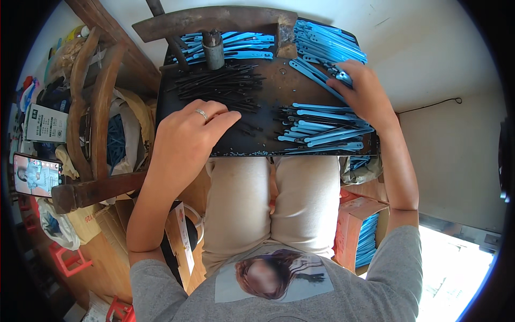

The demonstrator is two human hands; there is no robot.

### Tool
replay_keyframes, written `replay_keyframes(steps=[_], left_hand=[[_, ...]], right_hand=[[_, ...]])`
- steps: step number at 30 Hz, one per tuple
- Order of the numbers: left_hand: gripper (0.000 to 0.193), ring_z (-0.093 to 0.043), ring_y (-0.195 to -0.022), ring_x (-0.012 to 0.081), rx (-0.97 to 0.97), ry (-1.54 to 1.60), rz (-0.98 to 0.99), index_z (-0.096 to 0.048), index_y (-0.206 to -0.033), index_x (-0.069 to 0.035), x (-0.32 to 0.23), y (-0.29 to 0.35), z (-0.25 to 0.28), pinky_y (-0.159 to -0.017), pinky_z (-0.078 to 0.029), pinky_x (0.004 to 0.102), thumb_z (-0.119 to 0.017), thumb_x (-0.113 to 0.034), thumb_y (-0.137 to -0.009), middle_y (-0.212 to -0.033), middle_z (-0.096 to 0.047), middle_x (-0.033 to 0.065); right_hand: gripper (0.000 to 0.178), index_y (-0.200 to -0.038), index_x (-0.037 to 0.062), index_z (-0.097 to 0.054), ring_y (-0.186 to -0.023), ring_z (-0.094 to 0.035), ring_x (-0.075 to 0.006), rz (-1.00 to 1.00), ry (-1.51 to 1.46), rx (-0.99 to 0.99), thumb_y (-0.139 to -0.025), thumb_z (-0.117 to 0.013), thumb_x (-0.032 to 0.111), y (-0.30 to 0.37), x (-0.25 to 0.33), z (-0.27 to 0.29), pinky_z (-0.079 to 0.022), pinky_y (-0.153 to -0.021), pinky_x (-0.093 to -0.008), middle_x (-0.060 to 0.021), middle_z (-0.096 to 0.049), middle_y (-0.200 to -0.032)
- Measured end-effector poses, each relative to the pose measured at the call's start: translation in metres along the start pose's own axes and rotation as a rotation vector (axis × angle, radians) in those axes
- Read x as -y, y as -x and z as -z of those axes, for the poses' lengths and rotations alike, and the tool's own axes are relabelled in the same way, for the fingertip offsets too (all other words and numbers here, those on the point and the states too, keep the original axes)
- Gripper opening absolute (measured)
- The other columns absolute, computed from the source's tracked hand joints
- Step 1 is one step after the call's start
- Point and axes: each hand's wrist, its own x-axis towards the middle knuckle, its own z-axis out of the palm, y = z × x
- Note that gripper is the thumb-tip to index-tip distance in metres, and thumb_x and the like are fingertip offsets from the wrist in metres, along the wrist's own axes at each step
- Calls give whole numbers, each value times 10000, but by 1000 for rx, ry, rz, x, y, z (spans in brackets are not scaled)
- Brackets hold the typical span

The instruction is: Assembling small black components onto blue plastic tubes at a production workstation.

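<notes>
My right hand [362, 94] is at the far right of a dark work board, closed round a few blue plastic strips [342, 76] with small holes at their ends. Beneath and beyond it lies a thick heap of loose blue strips [327, 43]. My left hand [190, 131], a ring on one finger, rests at the near edge of a pile of thin black strips [214, 86]. Its fingers are curled down and the tips are partly hidden, so what they pinch does not show. Between my hands lies a pile of joined blue and black strips [322, 126].
A curved metal press arm [225, 22] spans the board's far side above a short metal post [213, 51]. More blue strips lie behind it. A wooden chair frame [102, 107] and a lit phone [37, 176] are at left. A box of blue strips [348, 233] stands below right.
</notes>
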Motion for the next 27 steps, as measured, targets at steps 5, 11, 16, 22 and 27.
replay_keyframes(steps=[5,11,16,22,27], left_hand=[[301,-611,-808,196,48,-19,-28,-684,-969,-44,-1,1,3,-625,-525,291,-640,2,-674,-856,-607,41],[325,-608,-822,247,130,5,-65,-670,-965,-36,3,-6,8,-694,-513,337,-621,36,-652,-878,-609,65],[291,-602,-791,234,62,33,-46,-668,-960,-34,-1,-5,7,-693,-502,335,-625,22,-678,-870,-592,58],[226,-607,-676,224,-69,138,23,-669,-939,-28,-5,-7,2,-596,-502,308,-670,37,-722,-876,-597,56],[158,-651,-743,207,-258,320,89,-664,-916,-9,-16,-21,-1,-624,-516,269,-688,65,-778,-882,-653,95]], right_hand=[[267,-967,-26,-643,-856,-575,-393,-70,44,152,-827,-709,192,6,-6,3,-448,-748,-413,-211,-627,-891],[262,-852,-37,-631,-716,-571,-333,-260,-3,279,-808,-735,199,-5,5,12,-457,-682,-393,-189,-620,-782],[264,-837,-33,-621,-638,-566,-268,-146,-26,196,-784,-762,184,-4,-1,16,-444,-626,-366,-163,-623,-724],[245,-849,-33,-630,-654,-573,-269,-167,-59,196,-790,-766,163,-5,-4,15,-446,-645,-355,-152,-648,-750],[216,-900,-35,-640,-685,-599,-262,-26,33,47,-807,-752,125,2,2,21,-469,-685,-340,-157,-661,-800]])
